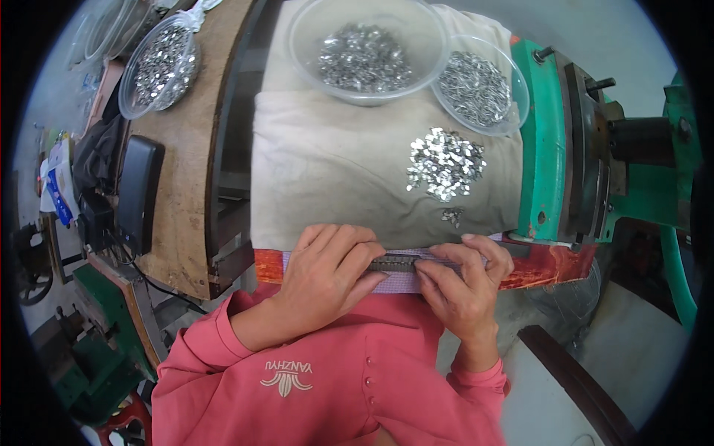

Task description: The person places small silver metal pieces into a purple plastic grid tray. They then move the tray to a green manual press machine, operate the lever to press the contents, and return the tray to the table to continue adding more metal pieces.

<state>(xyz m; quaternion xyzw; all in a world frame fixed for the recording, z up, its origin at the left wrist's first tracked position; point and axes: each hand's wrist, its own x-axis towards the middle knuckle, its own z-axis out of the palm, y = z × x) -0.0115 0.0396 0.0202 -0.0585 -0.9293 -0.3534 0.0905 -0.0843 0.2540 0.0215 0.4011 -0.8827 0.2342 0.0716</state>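
At the table's front edge I hold a dark, narrow metal bar with a row of small notches or pieces along it. My left hand closes round its left end, fingers bent and thumb below. My right hand grips the right end, thumb and fingertips close to the notched row. Parts of the bar are hidden beneath both hands. Just beyond them, a loose pile of small shiny metal pieces lies on a beige cloth. A few darker small bits sit between that pile and my right hand.
A large plastic bowl and a smaller one, both holding small metal parts, stand at the back. Green machinery borders the right. On the left, a wooden bench carries another bowl of metal pieces and a black box.
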